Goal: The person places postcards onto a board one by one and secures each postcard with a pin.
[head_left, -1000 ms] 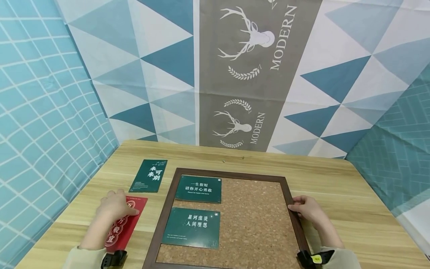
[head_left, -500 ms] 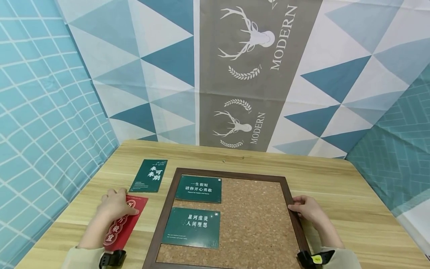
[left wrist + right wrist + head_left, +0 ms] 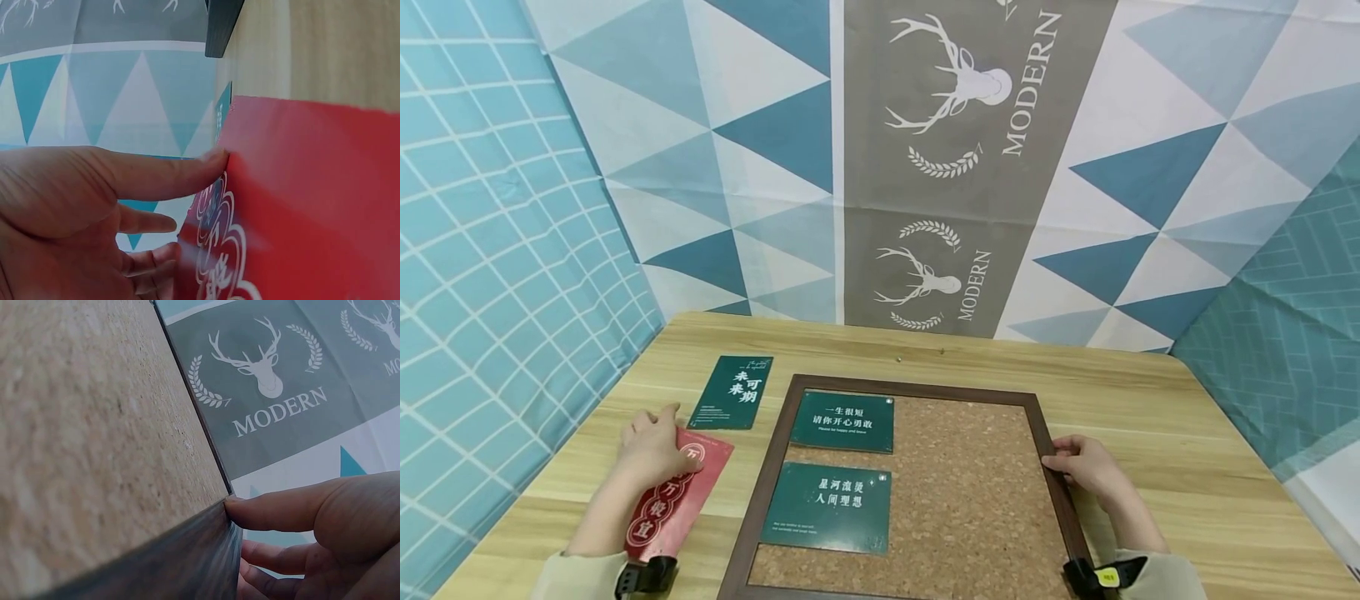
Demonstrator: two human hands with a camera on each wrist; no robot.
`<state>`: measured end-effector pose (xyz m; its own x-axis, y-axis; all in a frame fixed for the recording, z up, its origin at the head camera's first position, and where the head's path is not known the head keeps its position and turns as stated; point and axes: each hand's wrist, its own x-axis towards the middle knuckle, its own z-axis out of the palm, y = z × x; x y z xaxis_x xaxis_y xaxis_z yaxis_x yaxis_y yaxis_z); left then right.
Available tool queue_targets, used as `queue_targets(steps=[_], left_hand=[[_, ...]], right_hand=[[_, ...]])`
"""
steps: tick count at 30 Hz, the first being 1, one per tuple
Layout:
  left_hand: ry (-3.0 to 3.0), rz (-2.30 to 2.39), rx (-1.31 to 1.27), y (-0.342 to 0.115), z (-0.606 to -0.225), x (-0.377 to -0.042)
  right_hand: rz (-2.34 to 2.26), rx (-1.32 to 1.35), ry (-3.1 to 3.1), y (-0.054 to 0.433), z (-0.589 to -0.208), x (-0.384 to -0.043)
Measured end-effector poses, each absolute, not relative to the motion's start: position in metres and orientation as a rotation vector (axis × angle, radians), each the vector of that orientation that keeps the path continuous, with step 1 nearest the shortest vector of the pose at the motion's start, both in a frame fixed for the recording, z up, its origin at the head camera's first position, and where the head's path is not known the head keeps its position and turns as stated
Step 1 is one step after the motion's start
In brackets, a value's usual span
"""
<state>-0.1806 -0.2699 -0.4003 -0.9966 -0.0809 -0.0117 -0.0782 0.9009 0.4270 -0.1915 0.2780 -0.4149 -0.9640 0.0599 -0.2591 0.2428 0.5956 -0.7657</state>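
My left hand pinches a red card with white rings and characters along its left edge. In the left wrist view the thumb lies on the card's face and the fingers are at its edge. The card looks tilted up a little. My right hand holds the right side of a brown-framed cork board, its thumb on the frame and its other fingers along the outer side. Two green cards, an upper one and a lower one, lie on the board's left half.
A third green card lies on the wooden table, just beyond the red card and left of the board. Two tiny objects are near the table's back edge. A patterned cloth hangs behind the table.
The red card's face has turned lighter and shinier as it tilts, and it has shifted slightly left with my left hand. My right hand and the board have stayed in place.
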Motion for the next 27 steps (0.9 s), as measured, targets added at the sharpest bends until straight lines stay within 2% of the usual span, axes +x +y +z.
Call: queue_targets(steps=[27], left_hand=[[-2.961,-0.833,0.174,-0.274,-0.376,-0.173]], right_hand=[[-1.331,0.238,2.614,0.279,-0.417,-0.19]])
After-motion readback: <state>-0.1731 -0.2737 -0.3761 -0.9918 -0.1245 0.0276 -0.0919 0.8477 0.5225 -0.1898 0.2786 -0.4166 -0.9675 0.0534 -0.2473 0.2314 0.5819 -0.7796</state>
